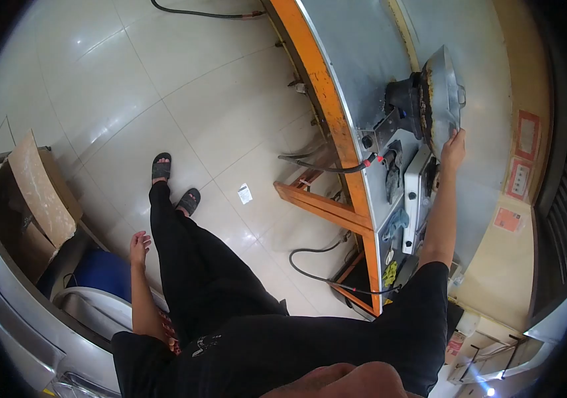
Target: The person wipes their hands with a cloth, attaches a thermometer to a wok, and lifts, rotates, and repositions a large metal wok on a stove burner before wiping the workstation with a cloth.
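Observation:
My right hand (454,147) reaches far out to the right and is closed on the near handle of a metal wok (444,93). The wok's underside is dark and scorched. It sits on or against a black burner (404,103); exact contact is hard to tell. A second loop handle (461,97) shows on the wok's side. My left hand (139,248) hangs low at my left side, fingers loosely bent and apart, with nothing in it.
An orange-framed metal counter (356,199) holds a white gas stove (416,199), dark cloth (395,171) and blue cloth (397,224). Black hoses (323,166) hang from it. At left stand a cardboard box (41,192) and blue drum (101,275). Paper (244,193) lies on the floor.

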`<state>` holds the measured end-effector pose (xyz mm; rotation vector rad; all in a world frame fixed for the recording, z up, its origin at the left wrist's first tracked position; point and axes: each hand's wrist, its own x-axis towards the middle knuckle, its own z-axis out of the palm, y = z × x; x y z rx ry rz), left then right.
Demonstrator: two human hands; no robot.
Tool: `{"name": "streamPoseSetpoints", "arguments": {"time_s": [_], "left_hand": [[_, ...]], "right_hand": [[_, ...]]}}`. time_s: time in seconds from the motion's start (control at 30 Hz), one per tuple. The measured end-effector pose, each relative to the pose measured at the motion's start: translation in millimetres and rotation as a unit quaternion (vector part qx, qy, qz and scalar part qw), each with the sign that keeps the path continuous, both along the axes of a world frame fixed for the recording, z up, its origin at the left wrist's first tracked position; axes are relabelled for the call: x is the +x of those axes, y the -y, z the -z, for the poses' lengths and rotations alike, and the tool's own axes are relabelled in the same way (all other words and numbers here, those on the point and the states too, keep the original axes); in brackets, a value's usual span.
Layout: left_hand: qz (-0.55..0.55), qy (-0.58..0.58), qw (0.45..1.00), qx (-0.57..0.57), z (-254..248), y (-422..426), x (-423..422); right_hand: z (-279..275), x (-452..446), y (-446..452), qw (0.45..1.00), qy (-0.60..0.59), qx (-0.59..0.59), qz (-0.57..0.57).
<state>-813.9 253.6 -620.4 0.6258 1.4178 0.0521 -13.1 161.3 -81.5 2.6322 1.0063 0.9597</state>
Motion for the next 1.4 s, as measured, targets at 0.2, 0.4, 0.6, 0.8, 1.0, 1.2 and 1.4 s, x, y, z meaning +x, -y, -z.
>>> {"name": "streamPoseSetpoints", "arguments": {"time_s": [0.2, 0.4, 0.6, 0.8, 1.0, 1.2, 1.4], "left_hand": [[-0.006, 0.004, 1.000, -0.012, 5, 10, 1], [-0.003, -0.009, 1.000, -0.025, 28, 27, -33], [0.007, -0.029, 0.999, -0.035, 28, 24, -52], [0.004, -0.003, 1.000, -0.020, 23, 11, -33], [-0.020, 0.019, 1.000, -0.005, 16, 6, -17], [-0.006, -0.017, 1.000, -0.019, 22, 11, -31], [-0.002, -0.032, 0.999, -0.017, 25, 18, -40]], "right_hand": [[-1, 8, 2, 0.998, -0.024, -0.041, 0.051], [-11, 5, -12, 0.991, -0.068, -0.053, 0.099], [-4, 13, -9, 0.993, -0.018, -0.057, 0.105], [-1, 22, 6, 0.993, -0.021, -0.070, 0.097], [-1, 25, 4, 0.990, -0.048, -0.062, 0.114], [2, 29, 1, 0.993, -0.047, -0.056, 0.097], [0, 28, -8, 0.994, -0.018, -0.068, 0.082]]}}
